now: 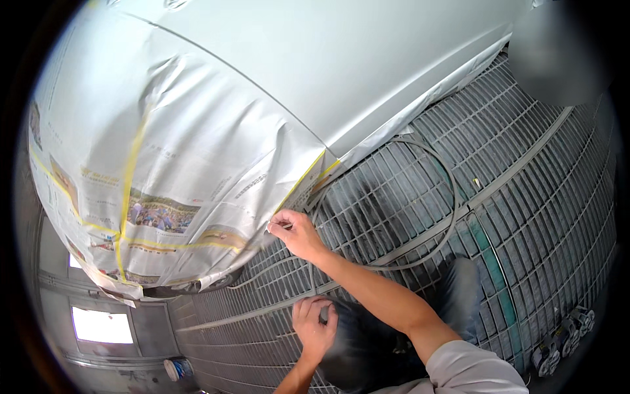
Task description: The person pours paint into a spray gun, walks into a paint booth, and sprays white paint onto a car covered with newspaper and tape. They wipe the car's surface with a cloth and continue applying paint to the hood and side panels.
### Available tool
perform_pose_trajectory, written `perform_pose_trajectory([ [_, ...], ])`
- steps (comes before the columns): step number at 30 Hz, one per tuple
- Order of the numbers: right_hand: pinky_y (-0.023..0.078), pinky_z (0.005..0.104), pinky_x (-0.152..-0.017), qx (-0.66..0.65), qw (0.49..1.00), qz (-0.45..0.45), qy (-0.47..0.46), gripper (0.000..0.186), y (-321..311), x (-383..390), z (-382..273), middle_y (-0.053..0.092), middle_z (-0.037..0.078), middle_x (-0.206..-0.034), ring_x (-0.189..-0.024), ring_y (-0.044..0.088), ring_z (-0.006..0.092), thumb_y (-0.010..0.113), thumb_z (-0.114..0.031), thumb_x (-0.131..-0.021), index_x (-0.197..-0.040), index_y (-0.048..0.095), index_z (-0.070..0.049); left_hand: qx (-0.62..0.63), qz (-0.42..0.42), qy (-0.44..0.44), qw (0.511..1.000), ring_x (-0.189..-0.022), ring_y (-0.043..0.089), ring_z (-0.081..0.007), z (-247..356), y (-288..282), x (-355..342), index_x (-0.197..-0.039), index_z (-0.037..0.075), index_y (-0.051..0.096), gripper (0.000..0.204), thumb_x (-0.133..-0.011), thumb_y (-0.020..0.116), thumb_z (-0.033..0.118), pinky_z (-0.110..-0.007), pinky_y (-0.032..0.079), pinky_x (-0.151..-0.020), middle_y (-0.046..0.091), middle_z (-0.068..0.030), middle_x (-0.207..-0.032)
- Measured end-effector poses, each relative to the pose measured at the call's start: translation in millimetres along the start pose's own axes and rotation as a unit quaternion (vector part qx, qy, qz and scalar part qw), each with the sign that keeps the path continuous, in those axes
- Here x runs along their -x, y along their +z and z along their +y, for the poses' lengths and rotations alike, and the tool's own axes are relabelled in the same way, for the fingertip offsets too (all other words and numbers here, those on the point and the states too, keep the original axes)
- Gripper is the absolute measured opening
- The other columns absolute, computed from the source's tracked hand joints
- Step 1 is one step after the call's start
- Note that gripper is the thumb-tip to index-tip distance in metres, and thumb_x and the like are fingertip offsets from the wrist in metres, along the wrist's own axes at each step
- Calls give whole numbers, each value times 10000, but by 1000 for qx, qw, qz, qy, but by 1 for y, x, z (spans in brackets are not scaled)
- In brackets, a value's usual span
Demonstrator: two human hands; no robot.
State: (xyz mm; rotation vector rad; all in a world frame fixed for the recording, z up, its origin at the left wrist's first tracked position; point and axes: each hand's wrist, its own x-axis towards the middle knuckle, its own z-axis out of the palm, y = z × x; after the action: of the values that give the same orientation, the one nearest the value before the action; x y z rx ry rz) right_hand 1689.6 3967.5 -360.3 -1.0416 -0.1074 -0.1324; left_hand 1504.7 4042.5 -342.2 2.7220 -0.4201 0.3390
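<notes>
Far left: a bright window low in the wall, and a small round container on the floor beside it. Above these, newspaper sheets draped over the curved end of a pale car body, joined by strips of yellow masking tape running down and across the paper. Lower edge of the paper hanging just over a dark wheel opening. Toward the middle, the right hand raised to the paper's lower right corner, thumb and forefinger fingers pinched narrow on the paper edge where a diagonal yellow strip ended; whether tape or paper sat between them could not be told. Below it, the left hand resting flat with fingers loosely curled on a dark-clad knee, holding nothing visible. Under both, a grey metal floor grating spreading to the right. A thin grey hose looped in a wide arc over the grating, right of the raised forearm. Further right, a strip of masking paper along the car's lower sill. Far lower right, a row of small cylindrical items lying on the grating, too blurred to identify.
</notes>
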Motion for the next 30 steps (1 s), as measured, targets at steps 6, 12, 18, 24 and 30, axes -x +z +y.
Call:
perform_pose_trajectory([
  [6,473,230,-632,-80,994,-67,-20,158,56,28,-52,647,30,-751,-694,573,64,700,-125,-862,-887,653,24,10,21,-6,1000,-877,581,-304,-2,-11,2,-847,30,661,168,-693,722,57,-409,484,-783,656,-88,-929],
  [12,449,236,-697,-59,996,-65,2,126,43,48,-101,617,15,-772,-726,566,95,654,-135,-852,-893,652,-17,49,59,-7,997,-929,588,-299,-11,-9,14,-883,51,648,176,-736,714,123,-404,488,-830,638,-87,-971],
  [18,431,222,-649,0,994,-84,70,73,29,70,-101,629,19,-764,-679,540,81,657,-69,-873,-864,647,3,106,244,-22,964,-891,577,-298,-26,-18,18,-900,78,615,227,-712,736,35,-392,465,-774,617,-76,-968],
  [24,475,242,-645,60,992,-41,102,103,3,88,-81,663,49,-794,-711,596,105,659,-80,-865,-906,684,11,82,301,-14,950,-950,558,-321,-21,-36,-22,-973,89,616,329,-684,768,52,-418,450,-824,582,-108,-992],
  [30,493,233,-667,118,990,-37,65,132,9,100,-66,683,46,-801,-734,621,93,680,-105,-866,-892,678,25,58,217,70,972,-996,545,-319,-35,-51,-60,-985,85,605,382,-636,751,27,-432,432,-853,595,-91,-1022],
])
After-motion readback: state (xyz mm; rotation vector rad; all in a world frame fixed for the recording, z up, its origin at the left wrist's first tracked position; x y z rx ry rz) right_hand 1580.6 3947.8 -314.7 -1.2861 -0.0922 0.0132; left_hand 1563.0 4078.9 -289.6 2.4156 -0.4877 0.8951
